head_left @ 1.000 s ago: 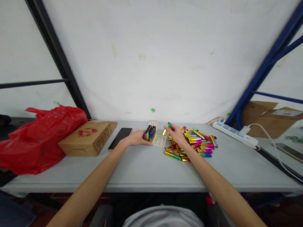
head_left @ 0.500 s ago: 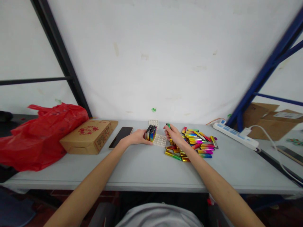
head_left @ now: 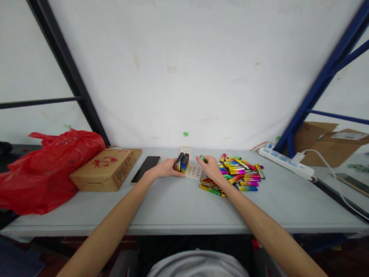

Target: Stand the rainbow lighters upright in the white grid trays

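Several shiny multicoloured lighters (head_left: 182,163) with black tops stand upright, packed together at the left part of a pale tray (head_left: 195,172) with rows of round holes. My left hand (head_left: 166,168) grips this cluster from the left, its thumb along the near side; the other fingers are partly hidden behind. Just right of the tray and above the table, my right hand (head_left: 211,168) is closed around a single green-ended lighter (head_left: 203,159), most of which the fingers cover. A loose pile of metallic lighters (head_left: 238,175) lies beside and beyond my right wrist.
Behind the cluster lies another pale holed tray (head_left: 185,151). To the left are a dark phone (head_left: 146,168), a cardboard box (head_left: 100,169) and a red plastic bag (head_left: 54,169). A white power strip (head_left: 286,164) and an open carton (head_left: 328,144) are at the right.
My right hand has turned, so the lighter in it now leans instead of pointing up. My left hand stays at the cluster. The whole view has shifted slightly.
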Action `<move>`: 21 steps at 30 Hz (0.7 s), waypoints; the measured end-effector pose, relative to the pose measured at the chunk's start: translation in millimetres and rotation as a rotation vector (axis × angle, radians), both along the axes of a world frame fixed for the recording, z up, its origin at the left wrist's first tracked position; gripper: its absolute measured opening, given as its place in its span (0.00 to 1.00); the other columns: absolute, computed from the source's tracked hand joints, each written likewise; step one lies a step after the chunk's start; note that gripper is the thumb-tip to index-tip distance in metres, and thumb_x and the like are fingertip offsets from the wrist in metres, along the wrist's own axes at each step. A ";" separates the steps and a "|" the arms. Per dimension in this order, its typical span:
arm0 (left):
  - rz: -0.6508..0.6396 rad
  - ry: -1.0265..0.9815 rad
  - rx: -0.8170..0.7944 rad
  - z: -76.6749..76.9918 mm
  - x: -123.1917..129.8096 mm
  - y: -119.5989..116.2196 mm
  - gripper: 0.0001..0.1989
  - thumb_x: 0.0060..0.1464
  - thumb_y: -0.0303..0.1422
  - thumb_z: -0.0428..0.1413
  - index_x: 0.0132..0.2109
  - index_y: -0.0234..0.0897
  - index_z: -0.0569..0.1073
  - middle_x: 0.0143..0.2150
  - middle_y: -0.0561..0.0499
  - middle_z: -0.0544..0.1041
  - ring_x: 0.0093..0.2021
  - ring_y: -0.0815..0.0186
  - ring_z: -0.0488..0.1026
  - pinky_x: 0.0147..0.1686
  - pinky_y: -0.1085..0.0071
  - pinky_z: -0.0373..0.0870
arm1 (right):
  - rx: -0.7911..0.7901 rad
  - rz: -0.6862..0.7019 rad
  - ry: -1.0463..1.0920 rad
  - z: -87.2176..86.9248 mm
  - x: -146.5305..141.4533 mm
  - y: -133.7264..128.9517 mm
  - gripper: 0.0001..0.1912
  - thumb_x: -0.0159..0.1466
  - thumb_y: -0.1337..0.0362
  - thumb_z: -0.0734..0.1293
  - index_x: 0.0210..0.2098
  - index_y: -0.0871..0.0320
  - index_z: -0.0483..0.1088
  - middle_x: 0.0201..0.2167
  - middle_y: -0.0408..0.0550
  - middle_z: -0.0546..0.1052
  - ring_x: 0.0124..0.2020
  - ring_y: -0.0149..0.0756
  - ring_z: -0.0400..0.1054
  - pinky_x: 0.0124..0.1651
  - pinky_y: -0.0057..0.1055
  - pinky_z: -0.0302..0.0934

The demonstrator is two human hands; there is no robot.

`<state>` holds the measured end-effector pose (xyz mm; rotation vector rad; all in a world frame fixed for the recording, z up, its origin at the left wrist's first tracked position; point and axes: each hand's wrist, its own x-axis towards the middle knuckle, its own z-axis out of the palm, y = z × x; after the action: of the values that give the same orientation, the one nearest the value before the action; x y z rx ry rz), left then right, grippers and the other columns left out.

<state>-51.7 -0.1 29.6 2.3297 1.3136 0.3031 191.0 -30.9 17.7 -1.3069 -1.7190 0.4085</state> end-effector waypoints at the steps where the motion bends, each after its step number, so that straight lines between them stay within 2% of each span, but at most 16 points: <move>1: -0.002 0.003 0.001 -0.1 0.0 0.1 0.33 0.42 0.59 0.65 0.46 0.38 0.76 0.32 0.53 0.79 0.33 0.60 0.74 0.31 0.71 0.65 | 0.010 -0.002 -0.002 0.1 -0.9 -0.3 0.25 0.64 0.46 0.59 0.19 0.54 0.51 0.19 0.39 0.52 0.24 0.29 0.49 0.29 0.30 0.42; 8: -0.004 -0.006 0.018 -2.7 -0.8 2.3 0.34 0.42 0.58 0.66 0.48 0.38 0.76 0.36 0.52 0.80 0.35 0.60 0.75 0.32 0.71 0.66 | 0.036 0.023 -0.033 0.7 -0.8 -1.0 0.20 0.64 0.52 0.57 0.20 0.54 0.53 0.19 0.39 0.55 0.25 0.31 0.52 0.30 0.30 0.43; 14: -0.008 -0.007 0.015 -2.8 -0.9 2.0 0.34 0.43 0.58 0.65 0.50 0.37 0.76 0.40 0.50 0.81 0.37 0.59 0.76 0.34 0.71 0.67 | 0.070 0.050 -0.047 1.8 -2.4 -3.6 0.24 0.68 0.46 0.57 0.23 0.55 0.56 0.20 0.39 0.59 0.26 0.31 0.53 0.31 0.30 0.46; 17: -0.010 0.008 0.016 -3.4 -0.9 2.6 0.35 0.43 0.59 0.65 0.50 0.38 0.76 0.40 0.51 0.81 0.38 0.59 0.76 0.35 0.71 0.67 | 0.084 0.050 -0.068 1.6 -2.5 -4.0 0.26 0.68 0.45 0.58 0.21 0.55 0.55 0.19 0.38 0.57 0.25 0.30 0.52 0.31 0.30 0.44; 21: -0.015 0.013 0.024 -5.4 -1.4 4.4 0.36 0.43 0.60 0.64 0.50 0.38 0.76 0.39 0.51 0.81 0.38 0.58 0.76 0.35 0.70 0.67 | 0.084 0.045 -0.065 0.5 0.0 -2.2 0.23 0.66 0.50 0.58 0.19 0.55 0.53 0.18 0.38 0.54 0.24 0.29 0.52 0.30 0.30 0.43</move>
<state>-53.1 4.4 24.2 2.3639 1.3044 0.3010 191.0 -33.1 18.2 -1.2349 -1.8032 0.3185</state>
